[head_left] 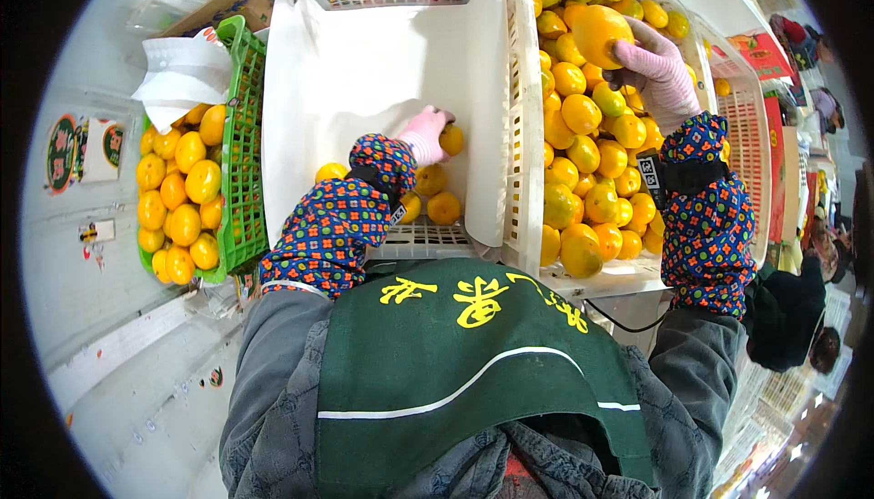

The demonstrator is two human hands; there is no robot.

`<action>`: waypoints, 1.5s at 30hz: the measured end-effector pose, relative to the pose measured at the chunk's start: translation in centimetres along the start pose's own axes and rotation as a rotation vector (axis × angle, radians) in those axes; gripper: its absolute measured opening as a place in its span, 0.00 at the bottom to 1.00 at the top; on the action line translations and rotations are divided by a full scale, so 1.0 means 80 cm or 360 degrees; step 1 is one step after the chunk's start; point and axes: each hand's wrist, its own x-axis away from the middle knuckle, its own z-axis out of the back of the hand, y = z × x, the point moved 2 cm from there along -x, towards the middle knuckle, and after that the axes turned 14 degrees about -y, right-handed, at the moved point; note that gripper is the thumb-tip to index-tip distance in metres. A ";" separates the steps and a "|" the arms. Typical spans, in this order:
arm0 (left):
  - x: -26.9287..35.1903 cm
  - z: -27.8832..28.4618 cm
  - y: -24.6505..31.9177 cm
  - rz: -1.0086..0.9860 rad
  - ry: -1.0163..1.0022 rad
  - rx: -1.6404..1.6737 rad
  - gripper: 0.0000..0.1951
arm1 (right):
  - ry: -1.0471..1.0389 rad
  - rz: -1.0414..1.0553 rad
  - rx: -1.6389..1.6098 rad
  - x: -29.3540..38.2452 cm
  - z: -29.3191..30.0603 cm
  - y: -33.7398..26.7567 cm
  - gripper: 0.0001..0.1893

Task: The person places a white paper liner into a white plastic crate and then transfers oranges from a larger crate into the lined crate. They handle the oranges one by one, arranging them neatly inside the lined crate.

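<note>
My left hand, in a pink glove, grips an orange citrus fruit low inside a white-lined crate. Just below it, several more fruits rest at the near end of that crate. Over on the right, my right hand, gloved in pink with dark fingertips, holds up a larger-looking orange citrus fruit. This one is above a white plastic crate heaped with yellow-orange and greenish citrus fruits. Patterned sleeve covers with black straps are on both forearms.
A green plastic crate of citrus fruits stands on the left, with white paper over its far end. Behind it is a cardboard box. Another white crate adjoins on the right. People are visible at the far right.
</note>
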 end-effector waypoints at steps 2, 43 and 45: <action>0.000 -0.012 0.014 -0.0033 -0.0002 -0.0093 0.42 | 0.0069 -0.0025 0.0191 -0.007 -0.016 -0.005 0.34; 0.029 0.008 -0.153 -0.0329 -0.0304 0.0132 0.32 | -0.0456 -0.0478 -0.0548 0.152 -0.042 0.023 0.40; 0.033 0.006 -0.142 -0.0441 -0.0302 0.0064 0.34 | -0.0425 -0.0354 -0.0286 0.125 -0.058 0.001 0.37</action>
